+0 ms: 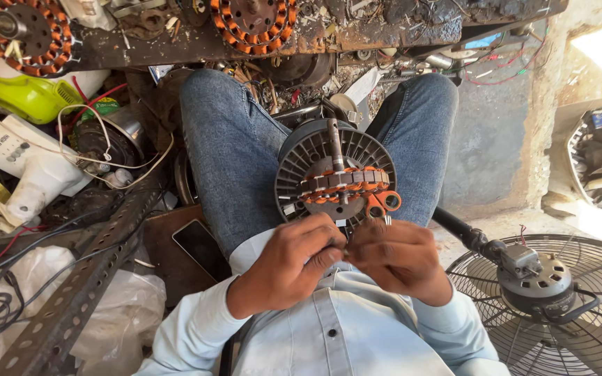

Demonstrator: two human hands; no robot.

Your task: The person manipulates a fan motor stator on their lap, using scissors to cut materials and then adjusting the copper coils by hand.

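A grey round fan motor housing [308, 150] rests on my lap between my knees, with its steel shaft [335, 144] pointing up. A copper-wound stator [343, 184] leans across its front. My left hand [297, 261] and my right hand [398, 257] meet just below the stator, fingers pinched together on something small that looks like wire ends; the fingers hide it. Orange-handled scissors or pliers [382, 203] stick up from my right hand's grip.
A pedestal fan with wire guard [545, 306] lies at the lower right. A dark phone [201, 247] lies by my left thigh. A perforated metal angle bar [85, 278], white bags, wires and motor parts crowd the left. A workbench edge with wound stators [256, 24] runs along the top.
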